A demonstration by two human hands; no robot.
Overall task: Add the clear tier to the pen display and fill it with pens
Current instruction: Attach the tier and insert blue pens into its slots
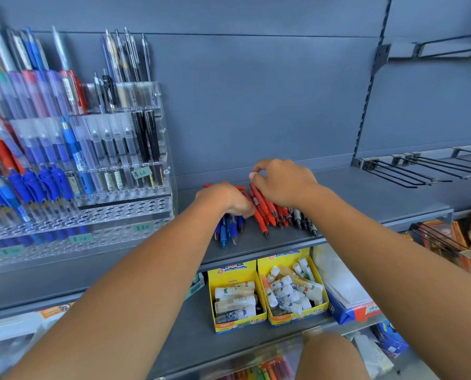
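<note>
Your right hand (283, 185) is curling its fingers round a bundle of red pens (264, 212), and your left hand (223, 200) is closing its fingers on the blue pens (227, 229) beside them. Both bundles are lying on the grey shelf (365, 198), just right of the clear pen display (119, 212).
</note>
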